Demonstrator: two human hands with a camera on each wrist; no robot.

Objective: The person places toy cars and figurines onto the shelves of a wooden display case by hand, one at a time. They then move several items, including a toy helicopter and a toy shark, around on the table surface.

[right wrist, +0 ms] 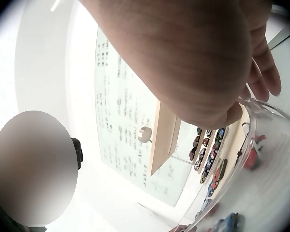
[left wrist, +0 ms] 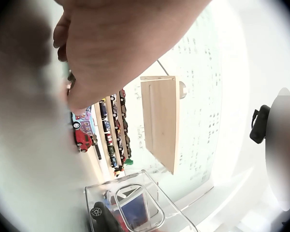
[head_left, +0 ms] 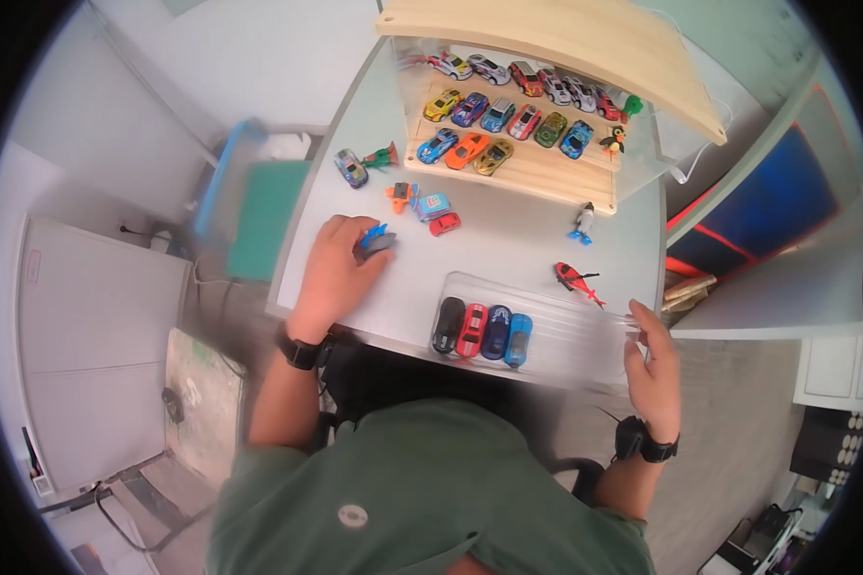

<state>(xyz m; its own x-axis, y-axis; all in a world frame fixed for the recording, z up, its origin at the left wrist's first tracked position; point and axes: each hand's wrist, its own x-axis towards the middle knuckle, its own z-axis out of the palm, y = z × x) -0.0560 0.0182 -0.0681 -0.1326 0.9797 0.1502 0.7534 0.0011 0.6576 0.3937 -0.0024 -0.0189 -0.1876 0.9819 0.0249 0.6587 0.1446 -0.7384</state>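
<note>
My left hand pinches a small grey-and-blue toy between thumb and fingers, just over the left of the table; its exact kind is hidden by the fingers. Beyond it lie an orange toy, a light-blue toy vehicle and a red toy car. At the front right, my right hand touches the end of a clear plastic box, its fingers fairly straight. Inside the box stand several toy cars side by side: a black one, a red one and blue ones.
A wooden tiered display stand with clear sides holds rows of toy cars at the back. On the table sit a red toy helicopter, a penguin figure with blue feet, a grey toy car and a red-green toy.
</note>
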